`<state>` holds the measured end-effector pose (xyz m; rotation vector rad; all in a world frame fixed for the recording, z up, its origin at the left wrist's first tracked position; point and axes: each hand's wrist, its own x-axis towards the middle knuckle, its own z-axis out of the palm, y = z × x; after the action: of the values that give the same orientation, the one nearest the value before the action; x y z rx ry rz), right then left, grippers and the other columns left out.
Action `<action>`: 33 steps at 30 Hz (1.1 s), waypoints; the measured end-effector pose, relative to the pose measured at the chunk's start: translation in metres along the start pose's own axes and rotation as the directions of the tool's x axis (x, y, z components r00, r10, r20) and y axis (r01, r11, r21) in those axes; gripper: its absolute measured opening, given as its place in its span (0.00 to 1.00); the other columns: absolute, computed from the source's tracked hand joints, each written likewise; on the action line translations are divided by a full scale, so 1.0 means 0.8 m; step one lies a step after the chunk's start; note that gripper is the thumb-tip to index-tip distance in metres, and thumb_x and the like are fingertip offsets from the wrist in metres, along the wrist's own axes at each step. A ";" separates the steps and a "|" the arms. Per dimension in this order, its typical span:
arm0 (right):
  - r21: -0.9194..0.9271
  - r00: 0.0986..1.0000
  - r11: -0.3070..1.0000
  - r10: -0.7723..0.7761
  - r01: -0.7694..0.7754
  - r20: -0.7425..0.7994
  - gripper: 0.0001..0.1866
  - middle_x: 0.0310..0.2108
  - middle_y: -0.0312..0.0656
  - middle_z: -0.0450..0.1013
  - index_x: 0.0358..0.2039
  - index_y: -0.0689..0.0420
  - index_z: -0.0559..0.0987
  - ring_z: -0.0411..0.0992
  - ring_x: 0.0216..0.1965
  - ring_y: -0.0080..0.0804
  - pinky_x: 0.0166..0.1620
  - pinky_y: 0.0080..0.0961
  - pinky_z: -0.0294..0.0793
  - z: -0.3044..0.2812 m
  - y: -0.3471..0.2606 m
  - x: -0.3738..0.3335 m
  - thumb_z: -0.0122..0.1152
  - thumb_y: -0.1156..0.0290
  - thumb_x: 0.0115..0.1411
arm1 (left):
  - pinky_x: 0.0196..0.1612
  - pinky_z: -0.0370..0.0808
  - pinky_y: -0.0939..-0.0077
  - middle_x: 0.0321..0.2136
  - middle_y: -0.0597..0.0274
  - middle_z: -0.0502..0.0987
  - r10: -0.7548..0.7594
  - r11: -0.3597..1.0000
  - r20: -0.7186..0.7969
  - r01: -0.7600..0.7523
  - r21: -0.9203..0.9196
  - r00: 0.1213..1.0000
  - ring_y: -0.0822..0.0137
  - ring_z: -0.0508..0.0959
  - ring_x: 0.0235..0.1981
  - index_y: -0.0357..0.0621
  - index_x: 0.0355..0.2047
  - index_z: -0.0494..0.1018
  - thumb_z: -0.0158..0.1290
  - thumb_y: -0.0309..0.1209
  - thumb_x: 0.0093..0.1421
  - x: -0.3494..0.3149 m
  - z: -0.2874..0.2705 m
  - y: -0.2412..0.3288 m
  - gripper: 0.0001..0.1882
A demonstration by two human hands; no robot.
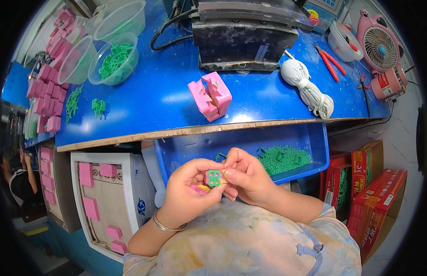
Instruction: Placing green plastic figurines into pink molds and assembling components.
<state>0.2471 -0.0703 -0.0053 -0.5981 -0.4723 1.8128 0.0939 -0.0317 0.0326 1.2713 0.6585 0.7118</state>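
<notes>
Piece, green, small, openwork, roughly square: one green piece (pixel 215 178), held up before the person's chest, just short of the front edge of the blue surface (pixel 163 106).

Left hand (pixel 188 181): fingers closed on the piece from its left and lower side. Right hand (pixel 250 177): thumb and forefinger pinched at its right edge. A yellow-and-pink bit (pixel 202 188) shows below the left fingers; too small to identify.

Below and beyond the hands: blue tray (pixel 195 147), with a heap of green granules (pixel 287 160) towards its right end.

On the surface: pink block (pixel 224 100), one, with a jagged gap, untouched; clear bowl (pixel 96 69), partly filled with similar green pieces (pixel 116 60); two loose green clusters (pixel 99 108) near it; red-handled pliers (pixel 330 64), lying apart at right.

Condition of work: judged partway. The piece in the fingers seems to be under handling and is not yet set down. The bowlful may be either finished or waiting; which cannot be told. The loose clusters, apart from the hands, appear left over for handling.
</notes>
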 end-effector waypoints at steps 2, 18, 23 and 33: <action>0.154 1.000 0.988 0.021 -0.024 0.022 0.07 0.20 0.40 0.68 0.31 0.57 0.65 0.65 0.16 0.21 0.18 0.19 0.64 -0.001 0.004 0.000 0.55 0.73 0.58 | 0.36 0.77 0.75 0.33 0.54 0.74 0.014 1.000 -0.040 -0.014 -0.002 0.999 0.66 0.79 0.32 0.31 0.42 0.65 0.50 0.13 0.51 -0.003 0.003 -0.002 0.17; 0.486 0.974 0.859 0.057 -0.161 0.221 0.06 0.19 0.35 0.64 0.29 0.52 0.67 0.58 0.14 0.20 0.18 0.17 0.57 -0.007 0.016 0.004 0.54 0.68 0.58 | 0.40 0.76 0.73 0.37 0.51 0.74 0.017 0.997 -0.054 -0.021 -0.079 0.998 0.66 0.77 0.39 0.30 0.44 0.64 0.49 0.12 0.49 -0.010 0.006 -0.005 0.19; 0.676 0.974 0.721 -0.007 -0.153 0.228 0.07 0.18 0.34 0.62 0.27 0.53 0.67 0.56 0.14 0.19 0.18 0.17 0.56 -0.019 0.010 0.013 0.53 0.67 0.57 | 0.26 0.74 0.83 0.28 0.59 0.72 -0.108 0.992 -0.301 0.083 -0.095 0.947 0.74 0.75 0.25 0.33 0.41 0.65 0.51 0.13 0.49 -0.015 -0.005 -0.002 0.18; 0.542 0.976 0.821 0.078 -0.179 0.204 0.10 0.26 0.37 0.67 0.35 0.54 0.69 0.58 0.19 0.23 0.22 0.21 0.58 -0.027 0.007 0.012 0.45 0.62 0.61 | 0.18 0.61 0.87 0.28 0.63 0.72 0.498 0.787 -0.517 -0.113 0.606 0.696 0.79 0.67 0.17 0.33 0.45 0.68 0.50 0.27 0.57 0.089 -0.151 0.111 0.16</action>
<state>0.2534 -0.0624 -0.0273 -0.0626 0.0072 2.0203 0.0350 0.1100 0.0957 1.6836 1.3072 1.3804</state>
